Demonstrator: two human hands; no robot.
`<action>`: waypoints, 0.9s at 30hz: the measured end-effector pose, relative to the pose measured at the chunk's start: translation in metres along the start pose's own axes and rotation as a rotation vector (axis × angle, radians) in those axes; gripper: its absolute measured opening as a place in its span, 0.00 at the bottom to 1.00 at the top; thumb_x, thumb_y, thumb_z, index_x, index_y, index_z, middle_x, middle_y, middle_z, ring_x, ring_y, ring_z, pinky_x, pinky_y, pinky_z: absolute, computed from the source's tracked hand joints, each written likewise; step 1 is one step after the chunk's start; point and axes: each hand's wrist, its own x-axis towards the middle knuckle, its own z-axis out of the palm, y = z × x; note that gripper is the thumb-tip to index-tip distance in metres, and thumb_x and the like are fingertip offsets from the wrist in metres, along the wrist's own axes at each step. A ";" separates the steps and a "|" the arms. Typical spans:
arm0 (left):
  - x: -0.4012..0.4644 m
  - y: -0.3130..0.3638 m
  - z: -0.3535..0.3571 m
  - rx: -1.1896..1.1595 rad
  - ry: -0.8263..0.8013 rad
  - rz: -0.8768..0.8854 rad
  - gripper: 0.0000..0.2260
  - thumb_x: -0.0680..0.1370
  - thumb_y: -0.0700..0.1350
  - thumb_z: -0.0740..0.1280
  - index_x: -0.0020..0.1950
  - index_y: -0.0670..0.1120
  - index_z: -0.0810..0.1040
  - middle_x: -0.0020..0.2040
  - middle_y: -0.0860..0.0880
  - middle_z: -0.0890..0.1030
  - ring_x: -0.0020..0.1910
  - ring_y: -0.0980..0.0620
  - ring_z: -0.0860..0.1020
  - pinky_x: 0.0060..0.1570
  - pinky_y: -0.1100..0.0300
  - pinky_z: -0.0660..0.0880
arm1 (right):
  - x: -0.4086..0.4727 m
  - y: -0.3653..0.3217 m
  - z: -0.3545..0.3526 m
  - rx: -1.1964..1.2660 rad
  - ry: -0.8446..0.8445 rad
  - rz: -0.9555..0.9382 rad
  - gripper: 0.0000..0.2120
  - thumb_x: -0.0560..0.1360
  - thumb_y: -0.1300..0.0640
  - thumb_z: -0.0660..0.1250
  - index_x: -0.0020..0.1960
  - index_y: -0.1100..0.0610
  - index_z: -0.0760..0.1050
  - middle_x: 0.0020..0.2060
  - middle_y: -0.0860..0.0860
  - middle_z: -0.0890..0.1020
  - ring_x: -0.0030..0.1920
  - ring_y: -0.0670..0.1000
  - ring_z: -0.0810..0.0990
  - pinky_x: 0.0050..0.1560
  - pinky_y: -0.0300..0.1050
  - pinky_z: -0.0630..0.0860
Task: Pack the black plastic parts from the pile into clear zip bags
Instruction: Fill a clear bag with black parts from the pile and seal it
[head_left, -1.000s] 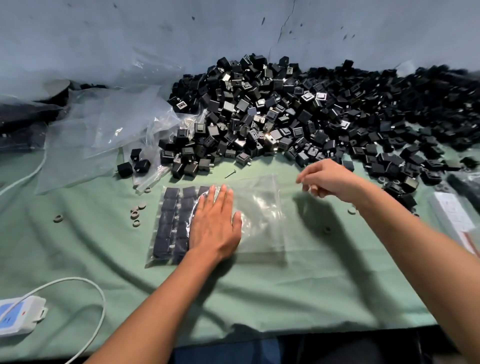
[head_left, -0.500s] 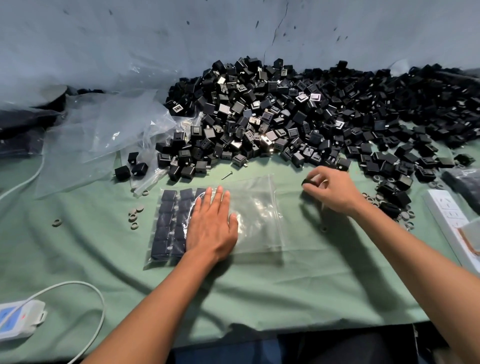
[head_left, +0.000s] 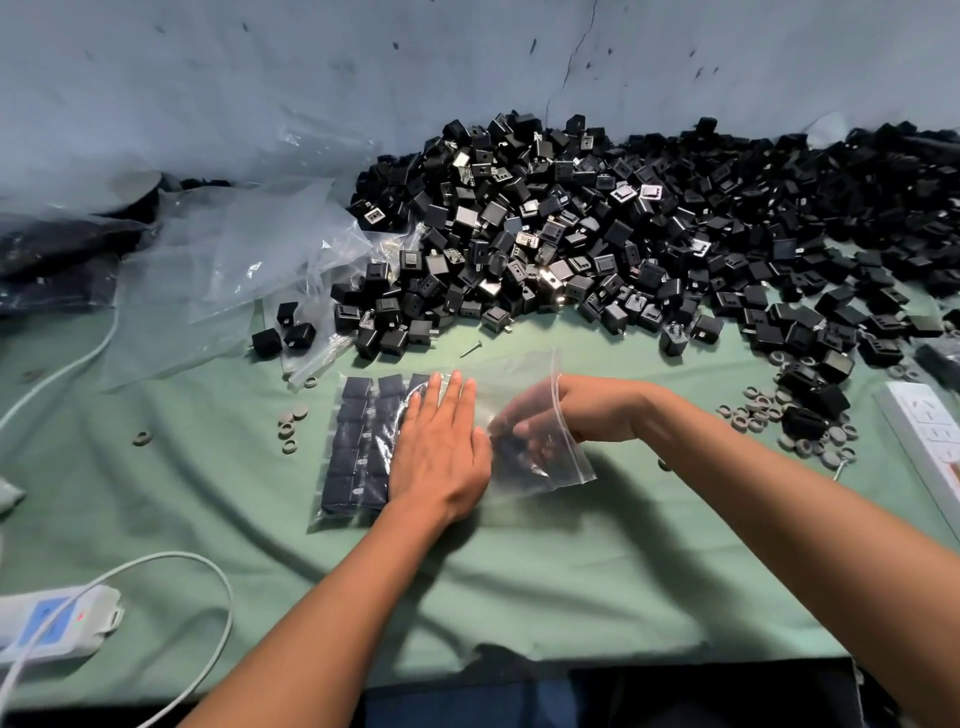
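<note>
A big pile of black plastic parts (head_left: 571, 234) fills the back of the green cloth. In front of it lies a clear zip bag (head_left: 498, 371) with rows of black parts (head_left: 358, 441) packed in its left side. My left hand (head_left: 441, 447) lies flat on the bag, fingers straight, pressing on the packed rows. My right hand (head_left: 587, 410) reaches through the bag's open right end. Its fingers are curled round a dark black part (head_left: 511, 449), seen blurred through the plastic.
Empty clear bags (head_left: 234, 260) are heaped at the back left. Grey rings (head_left: 779, 415) lie scattered on the right and a few more grey rings (head_left: 288, 428) left of the bag. A screw (head_left: 470, 348), a white power strip (head_left: 930, 431) and a white corded device (head_left: 52, 623) also lie on the cloth.
My right hand picked a black part from the edge of the pile and moved left into the bag's open end. My left hand stayed flat on the bag.
</note>
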 end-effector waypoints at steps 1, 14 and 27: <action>-0.001 0.000 0.000 -0.008 0.004 -0.003 0.32 0.80 0.54 0.40 0.84 0.47 0.44 0.84 0.49 0.43 0.82 0.51 0.40 0.81 0.52 0.38 | 0.004 -0.003 0.001 -0.051 -0.018 -0.013 0.12 0.80 0.65 0.68 0.63 0.62 0.80 0.52 0.61 0.83 0.45 0.54 0.82 0.48 0.47 0.80; 0.004 -0.047 -0.026 -0.197 0.179 -0.169 0.23 0.85 0.50 0.52 0.80 0.46 0.65 0.82 0.46 0.60 0.82 0.45 0.54 0.81 0.48 0.50 | 0.037 -0.021 0.021 -0.466 0.112 -0.153 0.12 0.78 0.51 0.74 0.48 0.61 0.86 0.42 0.57 0.87 0.44 0.64 0.86 0.46 0.64 0.83; 0.001 -0.056 -0.014 -0.088 0.118 -0.145 0.25 0.85 0.50 0.50 0.83 0.50 0.57 0.84 0.49 0.54 0.83 0.48 0.51 0.81 0.51 0.45 | 0.048 -0.013 0.040 -0.335 0.305 -0.095 0.13 0.76 0.49 0.76 0.39 0.58 0.83 0.31 0.50 0.84 0.31 0.43 0.80 0.32 0.37 0.75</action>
